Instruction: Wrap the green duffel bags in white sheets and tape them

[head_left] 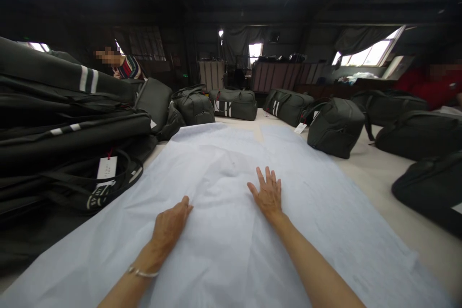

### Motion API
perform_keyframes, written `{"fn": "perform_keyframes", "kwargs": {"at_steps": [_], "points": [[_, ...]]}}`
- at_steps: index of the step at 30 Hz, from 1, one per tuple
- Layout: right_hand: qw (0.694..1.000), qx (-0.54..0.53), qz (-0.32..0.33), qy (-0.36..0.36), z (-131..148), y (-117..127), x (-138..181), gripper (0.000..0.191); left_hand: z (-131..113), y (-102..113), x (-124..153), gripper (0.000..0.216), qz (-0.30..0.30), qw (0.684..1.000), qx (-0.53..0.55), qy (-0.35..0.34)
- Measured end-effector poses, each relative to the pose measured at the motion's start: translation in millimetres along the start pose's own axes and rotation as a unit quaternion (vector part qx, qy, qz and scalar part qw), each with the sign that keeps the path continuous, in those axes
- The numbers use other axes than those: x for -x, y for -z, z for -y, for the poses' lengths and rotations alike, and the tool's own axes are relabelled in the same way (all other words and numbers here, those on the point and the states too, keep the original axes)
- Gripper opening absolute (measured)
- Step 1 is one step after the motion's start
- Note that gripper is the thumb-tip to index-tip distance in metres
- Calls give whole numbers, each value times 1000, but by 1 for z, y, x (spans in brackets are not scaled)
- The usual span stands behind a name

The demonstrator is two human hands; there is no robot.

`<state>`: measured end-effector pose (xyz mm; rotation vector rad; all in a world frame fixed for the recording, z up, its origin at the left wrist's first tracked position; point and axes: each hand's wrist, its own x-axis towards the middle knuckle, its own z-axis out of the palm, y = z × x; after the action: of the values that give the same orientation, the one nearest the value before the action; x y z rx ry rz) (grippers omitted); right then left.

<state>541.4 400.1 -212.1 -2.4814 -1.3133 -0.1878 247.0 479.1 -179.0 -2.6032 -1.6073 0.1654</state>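
Note:
A large sheet of thin white paper (pixel 224 245) lies spread along the table in front of me. My right hand (pixel 267 194) rests flat on it, fingers stretched and slightly apart. My left hand (pixel 170 227) lies on the same sheet a little nearer to me, palm down with the fingers curled under at the tips, so I cannot say whether it pinches the sheet. A thin bracelet (pixel 142 273) circles my left wrist. Neither hand holds a bag.
A stack of flat dark bags (pixel 61 130) with white tags rises at the left. Several filled dark duffel bags (pixel 335 127) stand across the far and right side of the pale table (pixel 378 178). One person sits at the far left, another in red at the far right.

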Motion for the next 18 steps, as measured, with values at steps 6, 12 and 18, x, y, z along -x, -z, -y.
{"fn": "perform_keyframes", "kwargs": {"at_steps": [6, 12, 18], "points": [[980, -9, 70, 189, 5, 9, 17, 58, 13, 7, 40, 23, 103, 995, -3, -13], [973, -46, 98, 204, 4, 10, 44, 61, 18, 4, 62, 35, 148, 988, 23, 26], [968, -45, 90, 231, -7, 17, 117, 66, 25, -3, 83, 43, 172, 982, 47, 56]]}}
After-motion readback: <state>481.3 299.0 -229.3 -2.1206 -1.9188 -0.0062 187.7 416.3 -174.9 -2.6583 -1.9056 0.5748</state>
